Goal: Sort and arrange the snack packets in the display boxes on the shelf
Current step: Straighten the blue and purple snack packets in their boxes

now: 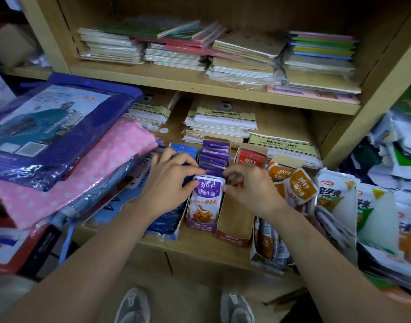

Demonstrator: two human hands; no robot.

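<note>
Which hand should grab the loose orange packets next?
Right, probably. The right hand is beside the orange packets; the left hand is on the far side of the purple packets and would have to cross.

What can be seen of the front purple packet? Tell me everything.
The front purple packet is a glossy sachet, purple on top with white lettering, a picture of orange strips below. It stands upright, facing the camera, at the front of the purple display box, more purple packets lined behind it. The left hand and right hand pinch its upper corners, thumbs in front.
</note>
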